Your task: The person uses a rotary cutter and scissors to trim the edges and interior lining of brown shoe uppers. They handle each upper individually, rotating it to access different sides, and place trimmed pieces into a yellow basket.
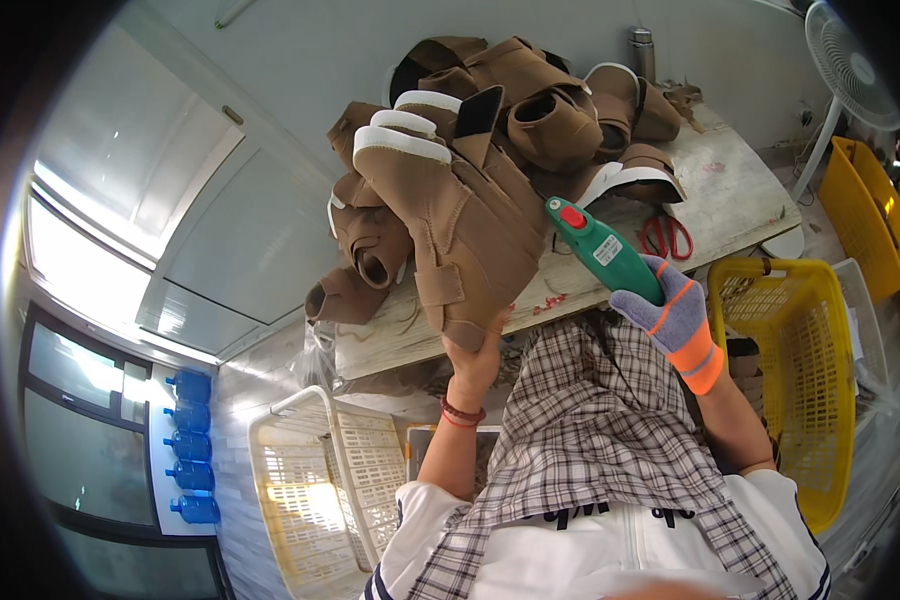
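Observation:
My left hand (476,362), bare with a red bracelet at the wrist, grips the lower end of a bundle of brown boot uppers (448,225). White bands edge its far end, and a dark patch shows on a flap there. My right hand (674,318), in a purple-grey and orange glove, is closed round a green hand-held power tool (608,248) with a red switch. The tool's tip is close to the right side of the bundle; I cannot tell whether it touches. Red-handled scissors (667,238) lie on the table just beyond the tool.
More brown boot uppers (555,130) are heaped on the wooden table (735,190). A metal flask (642,55) and a white fan (852,65) stand behind. Yellow crates (838,400) are on the right, a white basket (300,480) at lower left, and several blue water bottles (190,445) farther left.

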Tool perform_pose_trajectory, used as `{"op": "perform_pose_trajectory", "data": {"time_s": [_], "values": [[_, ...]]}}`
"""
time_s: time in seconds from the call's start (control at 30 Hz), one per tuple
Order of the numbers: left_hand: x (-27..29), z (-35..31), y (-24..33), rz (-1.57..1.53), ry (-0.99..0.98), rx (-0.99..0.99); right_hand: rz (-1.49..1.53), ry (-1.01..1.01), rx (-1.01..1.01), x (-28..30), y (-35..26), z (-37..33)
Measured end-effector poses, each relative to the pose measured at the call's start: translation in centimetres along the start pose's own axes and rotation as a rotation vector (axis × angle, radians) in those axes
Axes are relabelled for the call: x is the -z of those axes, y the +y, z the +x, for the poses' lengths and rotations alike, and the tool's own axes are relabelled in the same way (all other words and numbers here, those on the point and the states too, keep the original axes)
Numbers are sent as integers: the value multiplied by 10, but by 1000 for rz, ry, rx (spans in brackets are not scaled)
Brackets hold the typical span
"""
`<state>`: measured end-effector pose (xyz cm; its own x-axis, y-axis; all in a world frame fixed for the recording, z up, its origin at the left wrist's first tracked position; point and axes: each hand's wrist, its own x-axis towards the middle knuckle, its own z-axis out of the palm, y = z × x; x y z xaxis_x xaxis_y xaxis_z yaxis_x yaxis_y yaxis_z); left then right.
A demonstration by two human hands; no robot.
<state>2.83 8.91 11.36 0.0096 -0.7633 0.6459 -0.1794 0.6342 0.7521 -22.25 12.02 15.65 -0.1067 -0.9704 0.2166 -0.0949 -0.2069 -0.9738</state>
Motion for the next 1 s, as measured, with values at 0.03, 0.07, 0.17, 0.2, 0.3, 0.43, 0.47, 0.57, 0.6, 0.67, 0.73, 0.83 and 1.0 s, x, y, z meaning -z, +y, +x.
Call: {"op": "perform_pose_trajectory", "data": {"time_s": [0.03, 0.07, 0.17, 0.2, 0.3, 0.43, 0.47, 0.57, 0.6, 0.67, 0.73, 0.83, 1.0], "values": [[1, -3, -7, 46, 0, -25, -10, -1, -1, 0, -1, 1], [2, -6, -13, 92, 0, -49, -20, -2, -1, 1, -2, 2], [6, -16, -24, 102, -46, 60, 3, 2, -30, -1, -7, 2], [7, -18, -29, 168, -36, -9, 17, 5, -42, -2, -10, 2], [8, -22, -36, 311, -32, -160, 11, -2, -74, -3, -14, 5], [7, -22, -27, 409, -120, -255, 51, -6, -94, -1, -21, 9], [8, -23, -25, 447, -147, -290, 42, -7, -91, 0, -22, 10], [10, -31, -28, 486, -98, -313, 42, -18, -84, 0, -26, 11], [10, -34, -29, 469, -97, -312, 45, -20, -81, 0, -26, 12], [11, -37, -30, 436, -95, -309, 61, -23, -89, 0, -25, 13], [11, -38, -25, 450, -113, -310, 69, -20, -88, 0, -24, 14], [13, -47, -31, 358, -119, -257, 75, -23, -78, 0, -24, 16], [3, -42, 0, -44, 28, 91, 2, -35, -38, 0, -16, 15]]}}
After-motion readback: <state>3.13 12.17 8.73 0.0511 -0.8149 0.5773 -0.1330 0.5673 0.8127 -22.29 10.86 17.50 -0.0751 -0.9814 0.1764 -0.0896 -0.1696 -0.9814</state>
